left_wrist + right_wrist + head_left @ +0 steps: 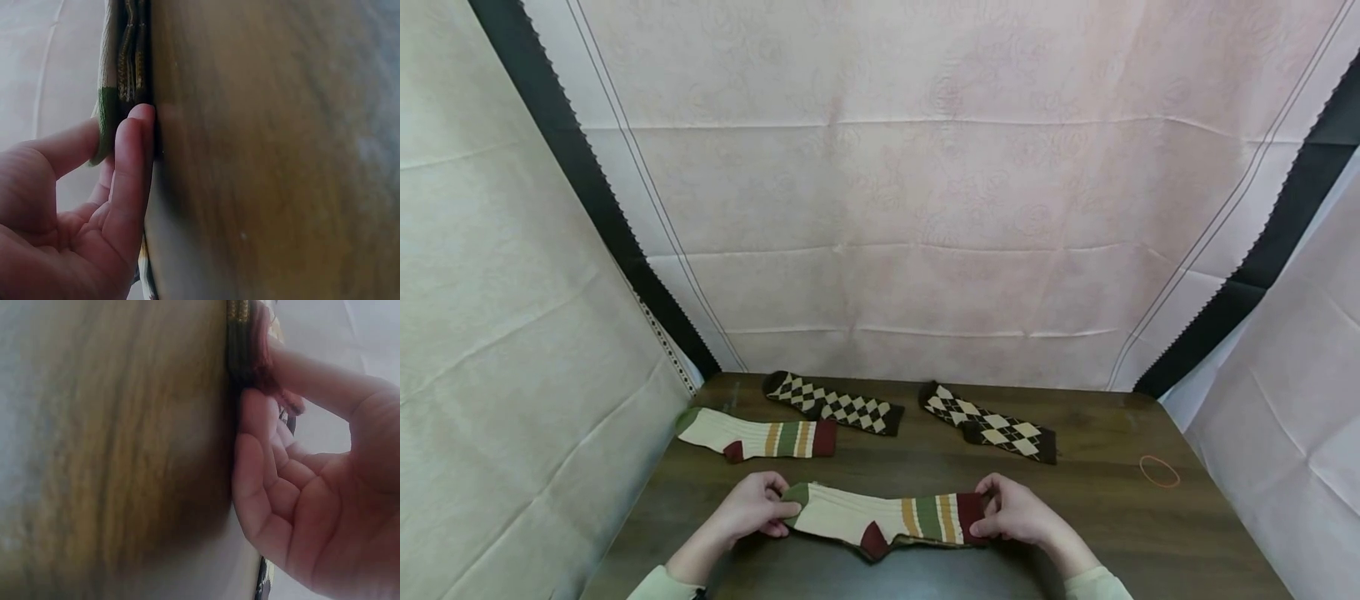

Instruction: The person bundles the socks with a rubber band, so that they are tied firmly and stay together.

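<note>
A cream sock (850, 510) with a green toe, maroon heel, striped leg and maroon cuff lies flat near the table's front. At its green toe (107, 122), my left hand (758, 504) pinches with the thumb on top and the fingers at the lower edge. My right hand (1013, 510) pinches the maroon cuff (261, 344) at the other end. Darker knitted layers (130, 69) show under the cream sock in both wrist views. Behind my left hand lies a matching cream sock (756, 435), toe to the left.
Two black-and-cream argyle socks, one left of centre (850, 407) and one to the right (992, 423), lie toward the back of the dark wooden table (1120, 533). An orange rubber band (1160, 472) rests on the right side. Pale cloth walls (925, 208) enclose the back and sides.
</note>
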A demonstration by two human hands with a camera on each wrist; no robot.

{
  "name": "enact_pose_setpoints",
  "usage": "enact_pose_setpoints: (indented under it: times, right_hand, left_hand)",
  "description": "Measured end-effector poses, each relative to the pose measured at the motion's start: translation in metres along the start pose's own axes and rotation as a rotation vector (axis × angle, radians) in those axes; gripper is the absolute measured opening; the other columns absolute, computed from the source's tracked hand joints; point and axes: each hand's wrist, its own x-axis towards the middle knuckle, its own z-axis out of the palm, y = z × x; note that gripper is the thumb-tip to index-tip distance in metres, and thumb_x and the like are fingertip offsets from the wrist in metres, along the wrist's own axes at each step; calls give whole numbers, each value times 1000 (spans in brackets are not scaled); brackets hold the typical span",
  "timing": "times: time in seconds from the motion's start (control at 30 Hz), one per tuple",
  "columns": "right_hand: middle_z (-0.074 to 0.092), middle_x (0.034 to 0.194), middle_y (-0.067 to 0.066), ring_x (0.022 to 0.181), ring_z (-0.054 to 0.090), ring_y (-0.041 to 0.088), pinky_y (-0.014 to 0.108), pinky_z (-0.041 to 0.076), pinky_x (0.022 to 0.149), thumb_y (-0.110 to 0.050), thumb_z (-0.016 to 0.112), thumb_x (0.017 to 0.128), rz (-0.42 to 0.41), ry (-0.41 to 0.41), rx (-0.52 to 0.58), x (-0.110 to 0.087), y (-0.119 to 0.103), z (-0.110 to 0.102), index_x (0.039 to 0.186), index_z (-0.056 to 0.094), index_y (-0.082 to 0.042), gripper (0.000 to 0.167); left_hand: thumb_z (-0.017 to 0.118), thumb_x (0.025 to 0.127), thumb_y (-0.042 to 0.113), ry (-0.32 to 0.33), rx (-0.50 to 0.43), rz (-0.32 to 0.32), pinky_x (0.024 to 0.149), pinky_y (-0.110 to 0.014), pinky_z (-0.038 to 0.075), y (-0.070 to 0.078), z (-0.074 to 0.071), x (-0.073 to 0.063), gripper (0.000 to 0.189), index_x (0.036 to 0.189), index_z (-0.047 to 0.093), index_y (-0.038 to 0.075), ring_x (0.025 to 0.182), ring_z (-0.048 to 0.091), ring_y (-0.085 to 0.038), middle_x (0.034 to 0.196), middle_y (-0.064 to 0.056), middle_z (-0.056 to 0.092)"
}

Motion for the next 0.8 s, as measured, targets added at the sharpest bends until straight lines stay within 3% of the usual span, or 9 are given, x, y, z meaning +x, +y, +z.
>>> enact_pose_setpoints:
  times: [0.17,0.53,0.8]
  right_hand:
    - [62,80,8,64,59,18,33,52,54,-3,92,80,-1,-7,-10,0,0,-2,129,58,5,59]
    - [67,86,8,72,63,20,34,52,58,-5,88,86,-5,-80,10,2,2,-9,126,63,3,48]
    - [70,89,7,79,65,21,38,54,63,-8,81,94,3,-107,16,13,-5,-21,129,62,6,43]
  left_hand:
    - [79,97,10,5,15,-24,59,-37,64,1,-3,1,29,112,60,-6,64,73,-23,81,-13,70]
    - [76,100,14,0,-16,-37,62,-36,64,1,-13,-3,25,111,62,-4,68,74,-25,79,-13,71]
    - [78,99,14,34,-19,-23,64,-37,64,6,-22,2,26,110,63,-4,71,75,-27,82,-14,72]
